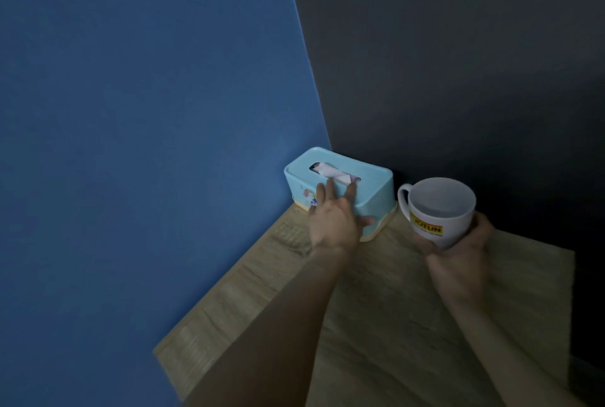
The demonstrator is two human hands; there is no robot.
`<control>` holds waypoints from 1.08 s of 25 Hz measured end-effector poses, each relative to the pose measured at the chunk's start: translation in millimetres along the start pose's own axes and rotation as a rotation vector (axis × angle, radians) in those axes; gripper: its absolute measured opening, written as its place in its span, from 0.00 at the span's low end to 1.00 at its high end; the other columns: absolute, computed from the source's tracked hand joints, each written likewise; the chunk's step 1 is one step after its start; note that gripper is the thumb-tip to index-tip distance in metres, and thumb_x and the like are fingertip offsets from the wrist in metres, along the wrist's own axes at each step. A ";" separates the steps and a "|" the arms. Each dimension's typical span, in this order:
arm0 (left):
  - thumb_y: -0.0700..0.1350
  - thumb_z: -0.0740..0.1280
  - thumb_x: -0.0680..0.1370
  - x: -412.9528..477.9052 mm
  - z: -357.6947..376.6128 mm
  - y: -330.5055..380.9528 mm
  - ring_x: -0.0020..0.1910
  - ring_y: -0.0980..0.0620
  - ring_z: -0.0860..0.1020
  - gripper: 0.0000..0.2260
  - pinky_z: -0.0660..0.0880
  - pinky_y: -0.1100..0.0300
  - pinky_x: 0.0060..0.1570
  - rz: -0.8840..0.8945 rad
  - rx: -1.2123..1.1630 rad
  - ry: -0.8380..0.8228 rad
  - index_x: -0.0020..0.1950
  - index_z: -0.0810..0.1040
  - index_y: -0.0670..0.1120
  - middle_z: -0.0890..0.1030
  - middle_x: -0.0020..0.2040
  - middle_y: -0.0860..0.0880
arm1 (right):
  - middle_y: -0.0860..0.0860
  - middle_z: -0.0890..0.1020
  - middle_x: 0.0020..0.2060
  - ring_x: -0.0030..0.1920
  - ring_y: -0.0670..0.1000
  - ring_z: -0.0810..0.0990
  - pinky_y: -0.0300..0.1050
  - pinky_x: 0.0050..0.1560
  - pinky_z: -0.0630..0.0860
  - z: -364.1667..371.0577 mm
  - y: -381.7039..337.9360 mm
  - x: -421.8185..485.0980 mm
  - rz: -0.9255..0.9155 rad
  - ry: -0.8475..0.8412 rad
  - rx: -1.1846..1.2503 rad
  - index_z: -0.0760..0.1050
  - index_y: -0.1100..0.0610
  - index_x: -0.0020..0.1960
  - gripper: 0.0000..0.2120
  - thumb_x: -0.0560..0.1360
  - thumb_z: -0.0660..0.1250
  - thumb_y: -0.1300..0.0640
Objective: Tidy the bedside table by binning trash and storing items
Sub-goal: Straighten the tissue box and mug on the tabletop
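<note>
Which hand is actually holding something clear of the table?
The right hand, gripping the white mug. The left hand only rests spread on the blue tissue box.

One head-worn camera looks steeply down from above, close over the wooden bedside table [386, 308]. It faces the corner where the blue wall [147, 111] meets the dark wall [458, 62].

The tissue box [340, 184] filled the far corner against both walls, the mug [438, 210] just right of it; the near worktop [376, 324] lay open for passing hands
</note>
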State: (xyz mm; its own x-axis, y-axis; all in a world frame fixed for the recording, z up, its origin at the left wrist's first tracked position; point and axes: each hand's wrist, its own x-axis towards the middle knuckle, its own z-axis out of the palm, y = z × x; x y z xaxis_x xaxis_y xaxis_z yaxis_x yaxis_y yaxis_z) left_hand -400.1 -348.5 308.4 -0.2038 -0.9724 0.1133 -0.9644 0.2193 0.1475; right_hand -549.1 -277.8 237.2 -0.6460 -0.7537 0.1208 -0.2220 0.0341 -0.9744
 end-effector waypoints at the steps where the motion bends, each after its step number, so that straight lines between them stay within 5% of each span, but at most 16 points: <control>1: 0.60 0.65 0.74 2.8 0.1 0.5 0.75 0.43 0.54 0.34 0.65 0.45 0.67 -0.001 -0.006 0.009 0.76 0.54 0.56 0.58 0.74 0.43 | 0.60 0.70 0.65 0.62 0.61 0.72 0.48 0.52 0.69 0.6 -0.5 0.1 -0.012 0.003 -0.013 0.54 0.56 0.70 0.43 0.64 0.75 0.59; 9: 0.62 0.66 0.72 23.3 -0.5 7.4 0.67 0.44 0.62 0.34 0.68 0.47 0.62 -0.017 -0.009 0.029 0.75 0.58 0.55 0.65 0.66 0.43 | 0.61 0.69 0.65 0.63 0.60 0.71 0.50 0.55 0.70 6.0 0.4 3.2 -0.117 0.035 -0.095 0.57 0.59 0.70 0.42 0.63 0.76 0.58; 27: 0.60 0.58 0.78 40.1 -5.5 2.4 0.70 0.42 0.58 0.29 0.65 0.45 0.66 0.022 0.025 -0.083 0.76 0.53 0.55 0.60 0.71 0.42 | 0.58 0.74 0.62 0.60 0.58 0.74 0.51 0.54 0.73 10.5 -0.4 15.6 -0.081 -0.083 -0.137 0.59 0.55 0.66 0.37 0.64 0.75 0.55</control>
State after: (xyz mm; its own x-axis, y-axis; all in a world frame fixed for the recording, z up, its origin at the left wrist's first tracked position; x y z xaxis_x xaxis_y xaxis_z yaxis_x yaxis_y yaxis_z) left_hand -409.7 -386.5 318.7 -0.2375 -0.9708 0.0340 -0.9632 0.2399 0.1212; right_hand -551.4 -296.5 237.4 -0.5609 -0.8090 0.1760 -0.3722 0.0565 -0.9264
